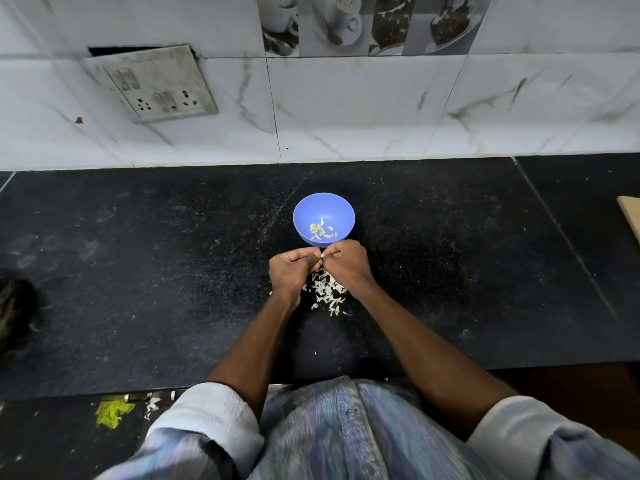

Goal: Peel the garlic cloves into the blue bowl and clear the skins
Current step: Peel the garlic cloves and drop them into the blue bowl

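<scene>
A blue bowl (pixel 323 206) stands on the black counter and holds several pale peeled garlic cloves (pixel 322 230). Just in front of it my left hand (pixel 291 271) and my right hand (pixel 348 261) meet, fingers curled. Together they pinch a small garlic clove (pixel 322 255), of which only a tip shows between the fingertips. Below the hands lies a heap of white garlic skins (pixel 327 292), partly hidden by my wrists.
The black granite counter (pixel 138 271) runs wide on both sides, backed by a tiled wall with a switch plate (pixel 152 83). A dark object (pixel 14 310) sits at the left edge and a pale board corner (pixel 632 216) at the right. Scraps lie below the counter's front edge.
</scene>
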`<action>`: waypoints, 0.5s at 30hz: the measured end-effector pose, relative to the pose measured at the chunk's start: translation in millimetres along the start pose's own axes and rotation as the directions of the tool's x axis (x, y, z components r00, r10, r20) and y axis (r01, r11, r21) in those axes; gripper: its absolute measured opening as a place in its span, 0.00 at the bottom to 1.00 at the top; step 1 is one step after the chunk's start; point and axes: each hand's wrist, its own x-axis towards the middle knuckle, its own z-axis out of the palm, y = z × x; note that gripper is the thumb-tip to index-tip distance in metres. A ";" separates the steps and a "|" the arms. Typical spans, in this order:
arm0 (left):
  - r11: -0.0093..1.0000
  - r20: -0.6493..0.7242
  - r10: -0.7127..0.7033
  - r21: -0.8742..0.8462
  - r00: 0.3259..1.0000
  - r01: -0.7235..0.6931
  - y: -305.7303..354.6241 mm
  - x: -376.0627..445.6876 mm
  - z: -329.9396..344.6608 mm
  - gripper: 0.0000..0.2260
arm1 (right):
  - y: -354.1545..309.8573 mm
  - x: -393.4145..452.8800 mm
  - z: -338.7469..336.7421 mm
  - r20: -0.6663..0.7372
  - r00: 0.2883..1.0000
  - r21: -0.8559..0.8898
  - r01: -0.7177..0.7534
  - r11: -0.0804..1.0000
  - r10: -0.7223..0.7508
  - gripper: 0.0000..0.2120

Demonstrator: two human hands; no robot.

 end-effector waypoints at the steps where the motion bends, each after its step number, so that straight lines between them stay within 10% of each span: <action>1: 1.000 0.007 0.003 0.001 1.000 -0.003 -0.4 0.5 -0.5 0.04 | -0.2 0.6 1.0 0.013 0.999 0.039 -0.030 0.999 0.029 0.07; 9: 0.994 0.063 0.085 0.059 0.994 -0.089 -3.2 6.3 -10.6 0.07 | -6.5 6.6 3.1 0.227 0.913 0.513 -0.409 0.755 0.340 0.04; 15: 1.000 0.110 0.020 -0.019 0.994 -0.018 -1.2 12.6 -15.9 0.08 | -5.7 10.3 -2.2 0.353 0.886 0.618 -0.462 0.636 0.301 0.03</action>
